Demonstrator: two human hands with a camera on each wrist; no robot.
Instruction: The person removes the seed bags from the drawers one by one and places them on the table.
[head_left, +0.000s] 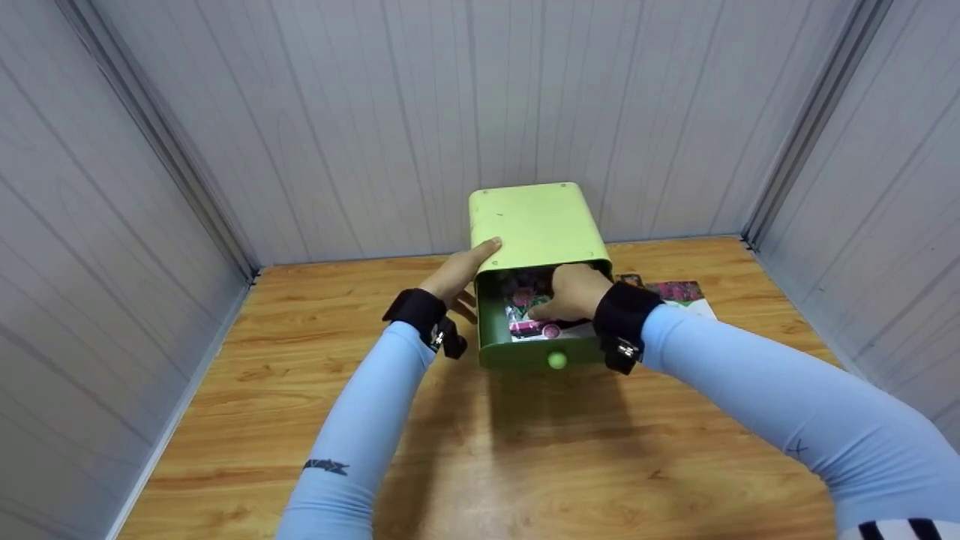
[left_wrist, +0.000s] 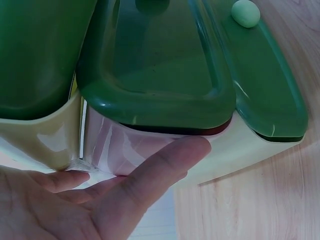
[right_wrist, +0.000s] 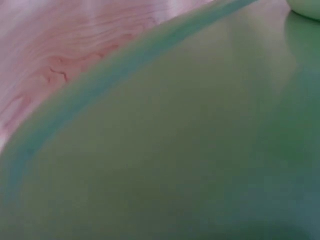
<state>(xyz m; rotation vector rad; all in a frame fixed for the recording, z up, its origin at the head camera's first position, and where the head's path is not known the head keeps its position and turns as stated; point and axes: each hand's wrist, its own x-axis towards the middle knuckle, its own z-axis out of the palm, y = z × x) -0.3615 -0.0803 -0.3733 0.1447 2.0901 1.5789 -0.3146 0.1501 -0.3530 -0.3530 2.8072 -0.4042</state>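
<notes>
A pale yellow-green drawer box [head_left: 536,225] stands near the back wall, its dark green top drawer [head_left: 517,355] pulled out. My left hand [head_left: 456,277] rests against the box's left side, thumb on the top front corner; its straight thumb [left_wrist: 165,165] also shows in the left wrist view. Reaching into the drawer, my right hand [head_left: 576,292] has its thumb over a flower-printed packet [head_left: 523,315] with a pink band. Its other fingers are hidden, and I cannot tell whether they pinch anything. The right wrist view holds mostly the blurred green drawer front [right_wrist: 175,130].
Right of the box, a flower-printed packet [head_left: 677,291] lies on the wooden tabletop [head_left: 337,420], partly behind my right wrist. A small dark printed piece [head_left: 630,279] sits beside it. A round light green knob [head_left: 557,360] juts from the drawer. Panelled walls [head_left: 360,135] enclose three sides.
</notes>
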